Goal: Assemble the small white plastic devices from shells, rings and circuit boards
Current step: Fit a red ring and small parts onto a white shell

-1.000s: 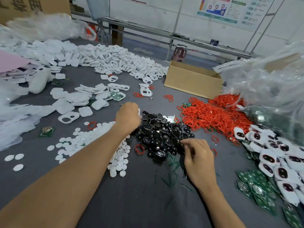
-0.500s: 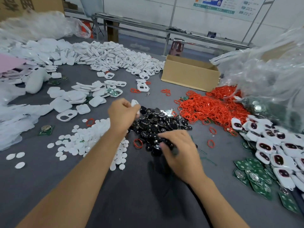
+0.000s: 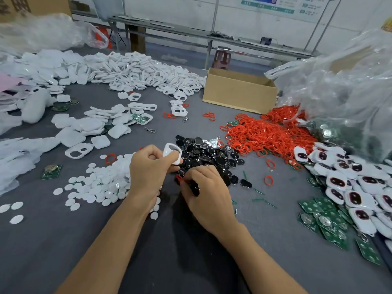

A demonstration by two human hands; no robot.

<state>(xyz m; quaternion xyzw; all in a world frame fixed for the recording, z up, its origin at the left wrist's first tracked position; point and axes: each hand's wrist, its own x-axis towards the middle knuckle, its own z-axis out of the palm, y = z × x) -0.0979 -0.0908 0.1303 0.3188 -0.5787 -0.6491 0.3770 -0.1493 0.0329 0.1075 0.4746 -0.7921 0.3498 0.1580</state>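
Note:
My left hand point(image 3: 149, 166) holds a white shell point(image 3: 172, 153) with a window cut-out, raised just above the near edge of the pile of black lenses point(image 3: 210, 154). My right hand point(image 3: 204, 193) rests on the grey table close below it, fingers pinched on a small black lens point(image 3: 194, 187) with a red ring point(image 3: 178, 178) beside the fingertips. Loose red rings point(image 3: 267, 132) are heaped to the right. Green circuit boards point(image 3: 324, 217) lie at the far right near finished white devices point(image 3: 356, 187). White discs point(image 3: 99, 185) are spread to the left.
A cardboard box point(image 3: 237, 94) stands at the back centre. Heaps of white shells point(image 3: 144, 71) cover the back left. Clear plastic bags point(image 3: 339, 88) bulge at the right. A single circuit board point(image 3: 51, 171) lies at the left. Near table surface is bare grey cloth point(image 3: 180, 251).
My left hand lifted the white shell off the pile and turned it up. My right hand moved left from the pile's right edge to just below the left hand, pinching a black piece.

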